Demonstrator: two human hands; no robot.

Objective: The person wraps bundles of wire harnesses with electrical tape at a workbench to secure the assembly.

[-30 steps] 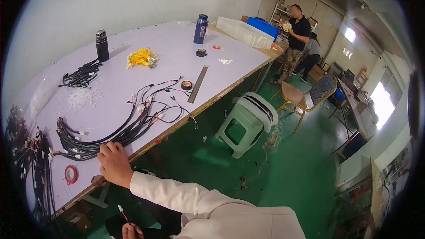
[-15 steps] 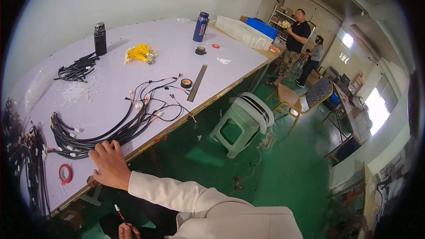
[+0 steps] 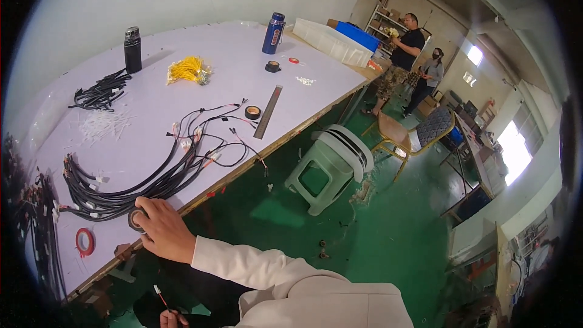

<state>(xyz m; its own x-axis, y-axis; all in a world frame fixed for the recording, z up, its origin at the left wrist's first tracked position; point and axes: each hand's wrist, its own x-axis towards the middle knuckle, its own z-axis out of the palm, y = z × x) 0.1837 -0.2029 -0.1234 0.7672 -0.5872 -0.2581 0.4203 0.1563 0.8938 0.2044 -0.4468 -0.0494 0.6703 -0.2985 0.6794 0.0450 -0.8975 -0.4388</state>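
My right hand (image 3: 165, 231) grips a roll of black tape (image 3: 135, 221) at the table's near edge, its fingers bent over the rim. Right beside it lies a bundle of black cables (image 3: 130, 193) with white connectors and thin loose leads fanning out at the far end. Low in the picture, below the table edge, my left hand (image 3: 172, 319) pinches a thin red and black wire (image 3: 161, 297) tipped with a white connector. That hand is partly cut off by the lower edge. A red tape roll (image 3: 85, 242) lies left of my right hand.
On the table are a steel ruler (image 3: 268, 113), another black tape roll (image 3: 252, 112), yellow wires (image 3: 190, 70), white cable ties (image 3: 100, 124) and two flasks, black (image 3: 132, 50) and blue (image 3: 273, 34). Green stools (image 3: 325, 170) and a chair (image 3: 404, 130) stand right. Two people stand behind.
My right hand has shifted slightly right and down, and a black tape roll now shows in its fingers. The left hand still holds its wire. The view has moved a little.
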